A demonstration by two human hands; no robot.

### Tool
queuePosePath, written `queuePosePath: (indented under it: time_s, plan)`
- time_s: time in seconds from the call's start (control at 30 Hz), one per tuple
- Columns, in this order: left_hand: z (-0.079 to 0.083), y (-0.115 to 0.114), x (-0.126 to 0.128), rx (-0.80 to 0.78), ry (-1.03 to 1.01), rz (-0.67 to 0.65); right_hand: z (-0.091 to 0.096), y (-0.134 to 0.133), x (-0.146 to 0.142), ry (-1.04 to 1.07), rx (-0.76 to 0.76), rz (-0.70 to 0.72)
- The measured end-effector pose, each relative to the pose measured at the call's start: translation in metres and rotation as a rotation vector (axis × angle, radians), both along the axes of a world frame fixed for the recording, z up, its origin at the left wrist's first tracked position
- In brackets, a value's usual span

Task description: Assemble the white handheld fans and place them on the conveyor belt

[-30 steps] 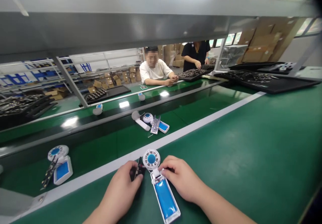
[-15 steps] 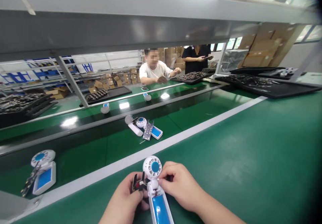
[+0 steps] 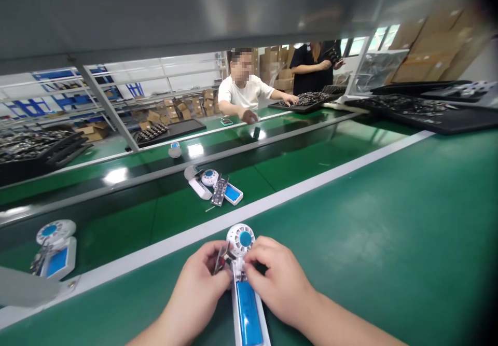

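A small white fan with a round grille and blue hub point(image 3: 240, 239) lies on the green bench, its open body running towards me into a long blue-filled handle section point(image 3: 246, 307). My left hand point(image 3: 202, 278) pinches a narrow dark circuit board point(image 3: 221, 259) beside the fan's neck. My right hand point(image 3: 278, 278) holds the fan at the neck, with its fingertips over the open part. The hands hide most of the neck and the board's lower end.
Behind a white strip point(image 3: 311, 190), a green conveyor belt point(image 3: 116, 232) carries disassembled fan parts point(image 3: 213, 188) and another fan set point(image 3: 54, 247). Black trays of boards point(image 3: 408, 110) stand at the right. Two co-workers point(image 3: 243, 86) work beyond, below an overhead grey shelf point(image 3: 155, 9).
The dark board now sits tilted closer against the fan's neck, and both hands have closed in around it. The belt's parts have shifted left and the view has tilted. A co-worker's hand has reached the tray.
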State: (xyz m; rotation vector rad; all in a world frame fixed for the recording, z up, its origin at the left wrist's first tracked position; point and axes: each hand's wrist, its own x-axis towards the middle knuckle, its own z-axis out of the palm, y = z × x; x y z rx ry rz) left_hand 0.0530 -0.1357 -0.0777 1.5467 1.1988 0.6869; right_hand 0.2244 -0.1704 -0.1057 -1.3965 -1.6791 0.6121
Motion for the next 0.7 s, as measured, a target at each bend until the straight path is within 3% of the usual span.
queuePosePath:
  time_s: [0.1,0.23,0.4,0.57,0.7]
  plan:
    - [-0.003,-0.001,-0.007,0.151,0.034,-0.051,0.002,-0.001,-0.001,0.004,0.025,-0.004]
    - [-0.013,-0.005,-0.007,0.519,0.232,-0.093,0.004,-0.004,-0.003,-0.06,0.066,-0.007]
    - [-0.021,-0.008,-0.006,0.919,0.28,-0.177,-0.001,-0.006,-0.006,-0.191,0.122,-0.058]
    - [-0.021,-0.006,-0.01,1.11,0.343,-0.221,-0.001,-0.006,-0.006,-0.213,0.096,-0.099]
    - [-0.015,-0.003,-0.011,1.164,0.387,-0.271,0.005,-0.006,-0.004,-0.235,0.102,-0.07]
